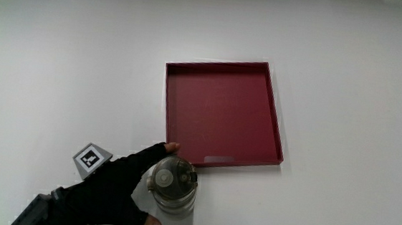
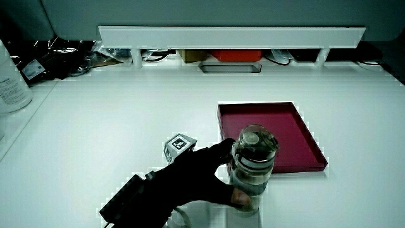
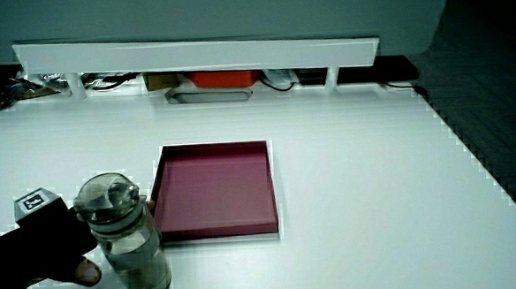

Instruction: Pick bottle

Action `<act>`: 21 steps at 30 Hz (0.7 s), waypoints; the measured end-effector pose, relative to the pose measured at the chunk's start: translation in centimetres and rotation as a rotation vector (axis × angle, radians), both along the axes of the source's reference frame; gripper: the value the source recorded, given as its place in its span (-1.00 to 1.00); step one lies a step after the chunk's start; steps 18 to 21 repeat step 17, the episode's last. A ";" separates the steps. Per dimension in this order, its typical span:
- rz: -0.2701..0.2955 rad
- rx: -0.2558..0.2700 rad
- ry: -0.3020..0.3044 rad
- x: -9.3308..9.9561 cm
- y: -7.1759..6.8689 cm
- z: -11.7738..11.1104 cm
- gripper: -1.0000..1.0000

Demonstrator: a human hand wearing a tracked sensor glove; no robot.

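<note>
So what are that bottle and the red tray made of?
The bottle looks like clear plastic or glass: its contents show through, under a darker lid. The tray looks like matte maroon plastic or coated board, thin walled; which, I cannot tell.

Bright, even overhead light, side views dimmer.
A glare streak lies on the shallow dark-red square tray (image 1: 219,159); the white table (image 1: 347,81) looks washed out.
</note>
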State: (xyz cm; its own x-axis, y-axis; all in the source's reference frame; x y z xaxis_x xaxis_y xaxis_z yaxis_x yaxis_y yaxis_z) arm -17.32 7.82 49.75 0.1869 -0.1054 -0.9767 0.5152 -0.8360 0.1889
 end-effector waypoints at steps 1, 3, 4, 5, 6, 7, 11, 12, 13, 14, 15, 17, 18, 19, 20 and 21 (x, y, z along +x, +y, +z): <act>-0.002 0.010 0.007 0.0 -0.2 -0.3 1.00; -0.009 0.029 0.002 -0.1 -0.6 -0.7 1.00; -0.022 0.032 0.021 0.0 -0.9 -0.9 1.00; -0.024 0.038 0.006 -0.2 -1.1 -1.1 1.00; -0.032 0.045 0.014 -0.2 -1.4 -1.2 1.00; -0.036 0.070 0.013 -0.3 -1.8 -1.6 1.00; -0.052 0.136 0.011 -0.3 -3.4 -2.7 1.00; -0.058 0.148 -0.017 -0.5 -3.7 -2.6 1.00; -0.072 0.153 -0.007 -0.4 -4.1 -3.1 1.00; -0.080 0.158 -0.029 -0.6 -4.5 -3.1 1.00; -0.083 0.179 -0.045 -0.6 -5.0 -3.5 1.00; -0.082 0.252 -0.074 -0.6 -5.8 -3.6 1.00; -0.082 0.252 -0.074 -0.6 -5.8 -3.6 1.00; -0.082 0.252 -0.074 -0.6 -5.8 -3.6 1.00; -0.082 0.252 -0.074 -0.6 -5.8 -3.6 1.00; -0.082 0.252 -0.074 -0.6 -5.8 -3.6 1.00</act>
